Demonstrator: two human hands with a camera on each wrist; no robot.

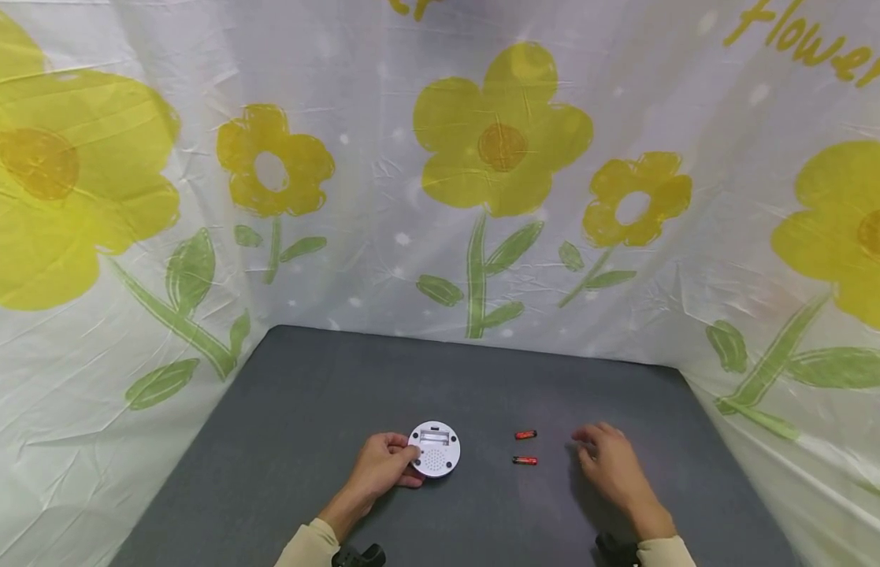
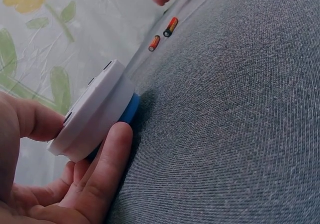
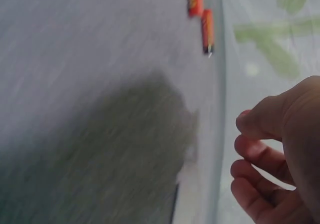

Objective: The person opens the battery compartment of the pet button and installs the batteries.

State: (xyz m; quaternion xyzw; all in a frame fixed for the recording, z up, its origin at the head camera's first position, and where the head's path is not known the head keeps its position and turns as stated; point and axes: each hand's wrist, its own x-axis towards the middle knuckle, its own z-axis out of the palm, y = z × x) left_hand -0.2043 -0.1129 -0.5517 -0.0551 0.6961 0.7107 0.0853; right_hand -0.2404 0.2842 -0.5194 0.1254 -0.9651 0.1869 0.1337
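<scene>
My left hand [image 1: 377, 466] holds a round white battery-powered device [image 1: 436, 458] by its left edge, thumb on top and fingers beneath. Its upturned face shows a bare battery compartment [image 1: 434, 438], a patch of small speaker holes and dark round feet. In the left wrist view, a blue part [image 2: 131, 108] shows under the white body, close over the table. To the device's right lie two red-and-black batteries, the farther one [image 1: 526, 435] and the nearer one [image 1: 525, 461]. My right hand [image 1: 614, 466] hovers right of them, fingers loosely bent, holding nothing.
The dark grey table [image 1: 340, 378] extends behind the hands. White curtains [image 1: 369, 260] with printed yellow flowers and green leaves hang along its back and sides. A dark wrist strap [image 1: 359, 555] sits on the left wrist, another on the right.
</scene>
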